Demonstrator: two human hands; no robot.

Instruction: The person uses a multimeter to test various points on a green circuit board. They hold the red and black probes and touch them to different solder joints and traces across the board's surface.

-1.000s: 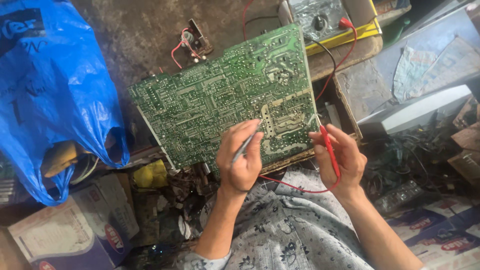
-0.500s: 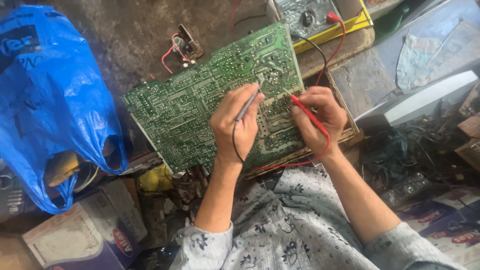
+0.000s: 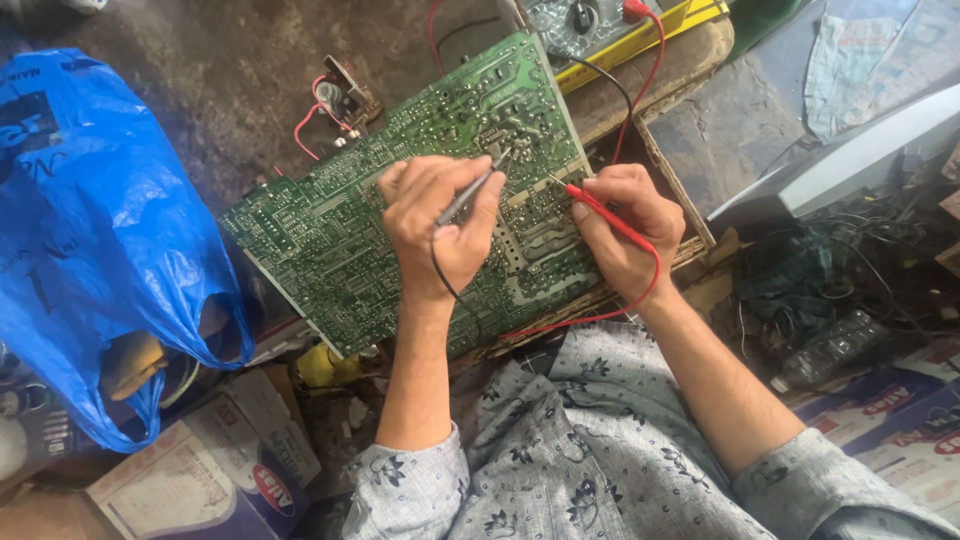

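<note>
At the far left a crumpled blue plastic bag [image 3: 95, 230] slumps on the grimy surface, with a printed cardboard box [image 3: 205, 470] below it. Next comes the green circuit board [image 3: 330, 240], lying solder side up and tilted, its upper corner reaching toward the multimeter [image 3: 575, 18] at the top edge. A small part with red wires [image 3: 340, 100] sits just off the board's upper left edge.

The left hand [image 3: 435, 225] rests over the middle of the board, fingers curled tight around a slim grey-black probe [image 3: 470, 190]; the thumb and forefinger pinch it like a pen, and its tip touches the solder side near the board's upper centre. A black lead runs from it down past the wrist.

Just beside it, the right hand [image 3: 625, 235] closes in the same pen grip on a red probe [image 3: 600, 205], whose metal tip meets the board close to the other probe's tip. Its red lead [image 3: 600, 315] loops under the wrist along the board's lower edge.
</note>
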